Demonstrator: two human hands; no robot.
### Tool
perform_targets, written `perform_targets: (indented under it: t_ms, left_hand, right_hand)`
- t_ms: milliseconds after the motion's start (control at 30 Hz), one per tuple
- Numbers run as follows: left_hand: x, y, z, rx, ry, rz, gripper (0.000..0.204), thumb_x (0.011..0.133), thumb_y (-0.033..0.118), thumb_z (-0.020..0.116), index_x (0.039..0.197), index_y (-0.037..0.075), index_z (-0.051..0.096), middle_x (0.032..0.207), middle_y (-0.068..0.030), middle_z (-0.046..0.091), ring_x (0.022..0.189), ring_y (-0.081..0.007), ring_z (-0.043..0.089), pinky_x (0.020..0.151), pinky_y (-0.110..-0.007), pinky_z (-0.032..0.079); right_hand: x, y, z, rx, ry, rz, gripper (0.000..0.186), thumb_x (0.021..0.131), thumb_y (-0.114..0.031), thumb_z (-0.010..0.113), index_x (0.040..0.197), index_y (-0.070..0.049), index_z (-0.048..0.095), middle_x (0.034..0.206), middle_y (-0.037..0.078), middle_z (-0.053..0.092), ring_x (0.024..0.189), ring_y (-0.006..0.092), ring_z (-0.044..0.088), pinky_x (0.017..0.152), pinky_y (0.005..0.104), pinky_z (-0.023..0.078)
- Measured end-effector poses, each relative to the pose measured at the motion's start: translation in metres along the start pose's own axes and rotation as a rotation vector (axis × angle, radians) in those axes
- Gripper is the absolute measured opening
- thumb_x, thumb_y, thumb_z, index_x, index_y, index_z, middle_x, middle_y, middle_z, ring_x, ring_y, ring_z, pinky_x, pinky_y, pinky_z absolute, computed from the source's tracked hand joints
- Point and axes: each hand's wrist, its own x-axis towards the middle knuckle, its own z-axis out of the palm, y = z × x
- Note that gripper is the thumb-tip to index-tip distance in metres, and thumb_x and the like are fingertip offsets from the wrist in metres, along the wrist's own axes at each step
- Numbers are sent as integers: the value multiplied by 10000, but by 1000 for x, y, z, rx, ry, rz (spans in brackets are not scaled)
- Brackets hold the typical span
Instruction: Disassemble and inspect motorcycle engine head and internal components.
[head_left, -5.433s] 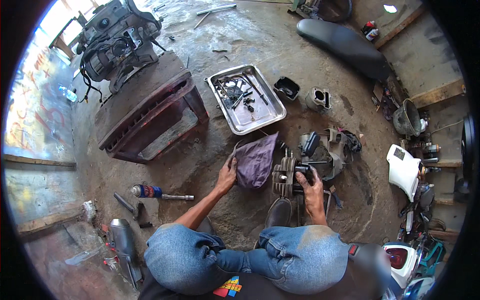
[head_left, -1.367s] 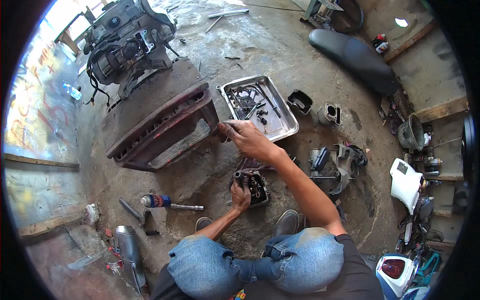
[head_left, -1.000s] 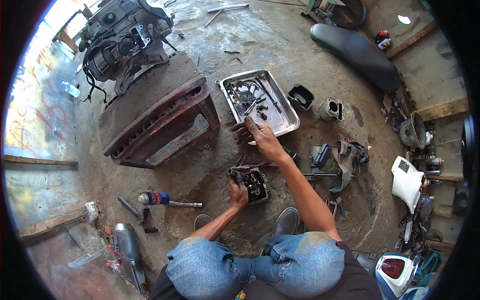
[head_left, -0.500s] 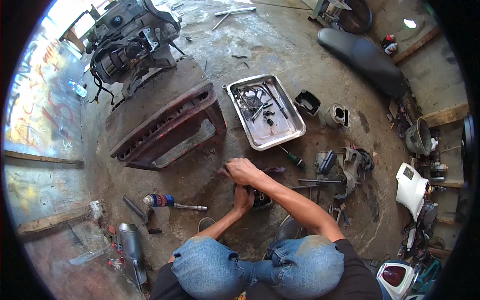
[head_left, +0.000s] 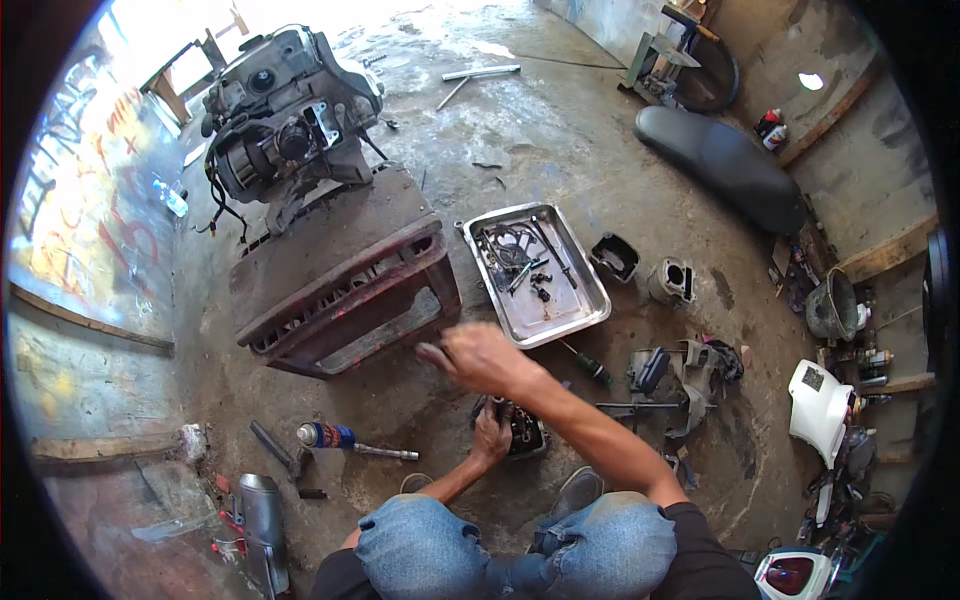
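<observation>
- A cylinder head [head_left: 527, 437] sits low ahead of the person's shoes, nearer than the steel tray [head_left: 566, 301]; whether it touches the floor cannot be told.
- Its open cavity faces up toward the camera, the near edge running roughly crosswise; with one side covered, its long axis cannot be judged.
- The left hand [head_left: 490, 437] closes around the cylinder head's left side.
- The right hand [head_left: 485, 358], blurred, hangs curled just beyond the left; whether it grips anything cannot be told.
- A green-handled screwdriver [head_left: 598, 372] points its shaft at the tray.
- At left, a spray can [head_left: 325, 435] lies on its side.
</observation>
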Motion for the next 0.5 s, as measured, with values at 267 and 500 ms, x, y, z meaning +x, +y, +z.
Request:
perform_targets:
  t_ms: [267,500]
  left_hand:
    - [-15,-38,5,35,-75,193,310,983,134,531,1242,-36,515,1125,-304,616,1051,-486,577,889,-513,435]
    - [-10,-9,6,-68,28,105,307,1000,162,516,1236,-34,525,1124,-292,621,1064,-465,581,906,-494,435]
  right_hand:
    - [-22,19,51,214,86,71,364,956,-259,574,741,18,672,741,238,664,730,396,681,641,513,525]
    - [-58,62,121,-51,-234,109,312,896,-252,601,720,-16,706,798,245,691,753,419,692,667,493,563]
